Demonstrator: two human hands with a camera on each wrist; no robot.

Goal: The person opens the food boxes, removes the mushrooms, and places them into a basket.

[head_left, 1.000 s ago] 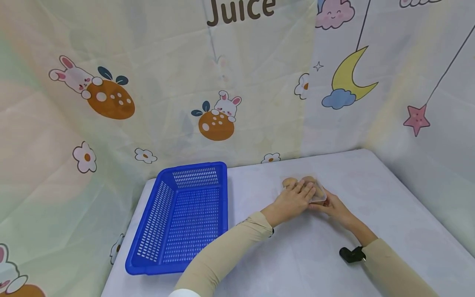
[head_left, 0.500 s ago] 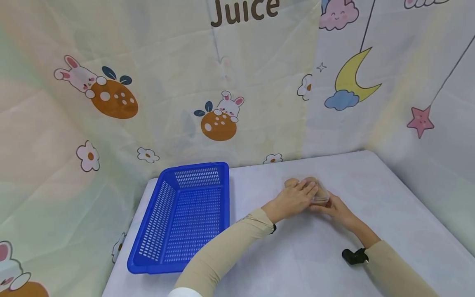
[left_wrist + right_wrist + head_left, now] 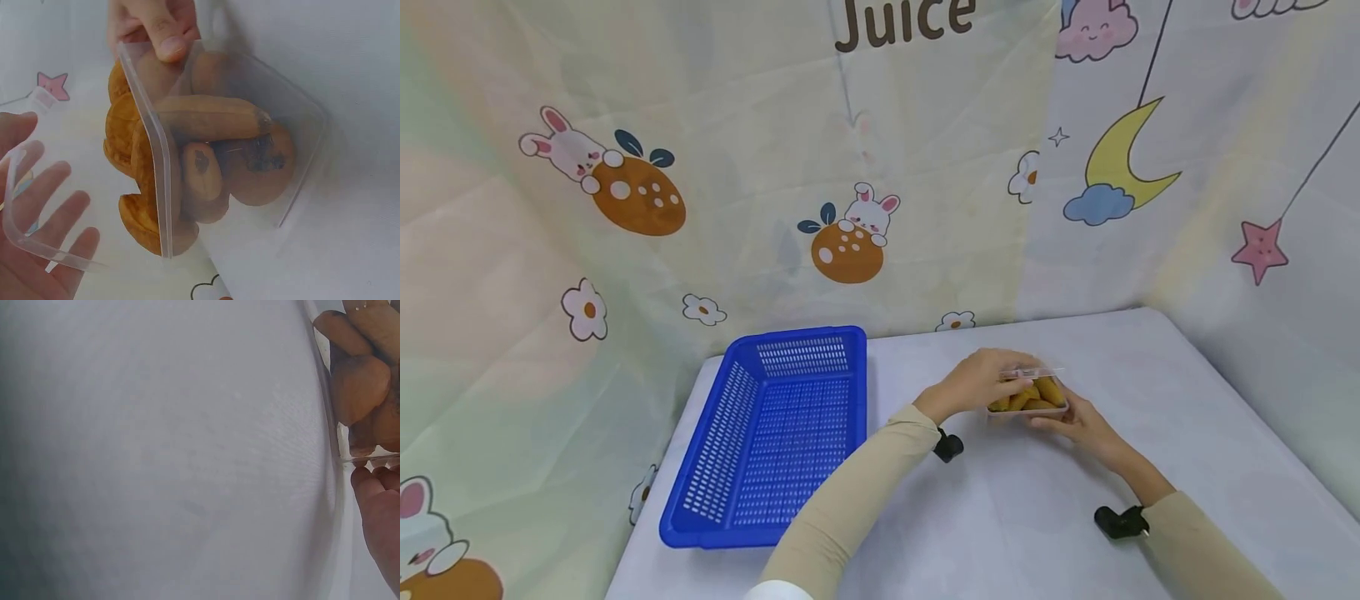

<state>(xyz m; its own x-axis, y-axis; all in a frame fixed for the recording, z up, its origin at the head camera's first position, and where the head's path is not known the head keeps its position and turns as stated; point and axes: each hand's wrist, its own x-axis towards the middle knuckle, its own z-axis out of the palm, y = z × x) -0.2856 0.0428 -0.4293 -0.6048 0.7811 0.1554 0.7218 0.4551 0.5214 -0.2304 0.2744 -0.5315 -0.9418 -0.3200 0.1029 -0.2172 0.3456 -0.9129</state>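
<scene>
A clear plastic box point(image 3: 1026, 412) full of yellow-brown rounded pieces point(image 3: 1048, 390) sits on the white-covered table, right of centre. In the left wrist view, several pieces point(image 3: 212, 115) show dark patches through the clear wall. My left hand point(image 3: 973, 382) holds the clear lid point(image 3: 1051, 371), raised above the box opening, with the thumb below and the fingers above it. My right hand point(image 3: 1086, 427) grips the right side of the box; its thumb lies on the near wall. In the right wrist view, this hand point(image 3: 382, 519) is right at the box's corner.
A blue perforated basket point(image 3: 862, 400) with nothing in it stands on the left of the table point(image 3: 1000, 517), close to the left forearm. Behind the table hangs a printed cloth point(image 3: 737, 167). Small black devices point(image 3: 949, 447) are worn at both wrists.
My left hand lay flat over the top of the box; it has now lifted the lid, and the pieces inside show. My right hand keeps its grip on the box.
</scene>
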